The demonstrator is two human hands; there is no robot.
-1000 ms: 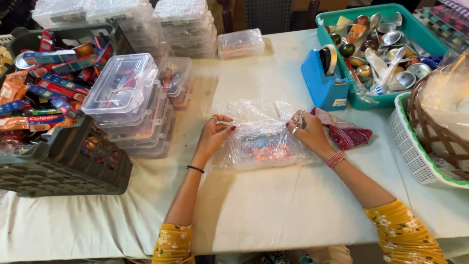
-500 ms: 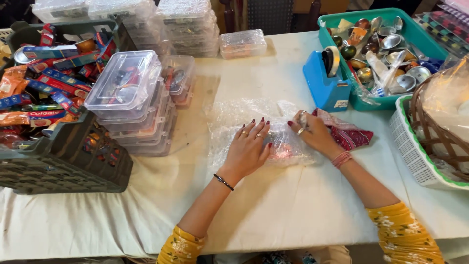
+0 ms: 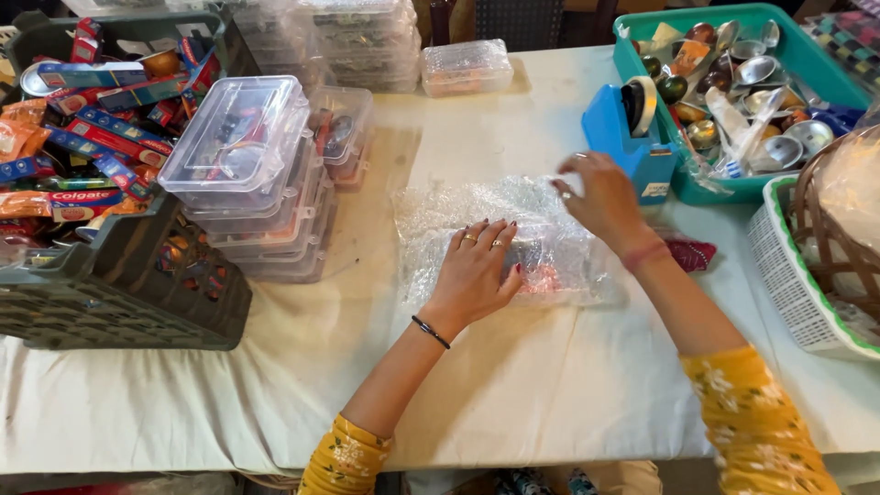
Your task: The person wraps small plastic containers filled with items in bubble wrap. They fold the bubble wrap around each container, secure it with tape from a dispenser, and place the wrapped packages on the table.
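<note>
A bubble-wrapped bundle (image 3: 513,243) at the frame's centre is pressed flat onto the white table (image 3: 568,394) by the left hand (image 3: 477,275), fingers spread. The right hand (image 3: 600,197) is raised just above its right end, fingers loosely open, holding nothing, near a blue tape dispenser (image 3: 632,137) at upper right

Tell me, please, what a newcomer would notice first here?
Mid-table, the left hand presses flat on a bubble-wrap parcel, while the right hand hovers by a blue tape dispenser. Clear boxes are stacked left, beside a dark crate of colourful tubes.
</note>
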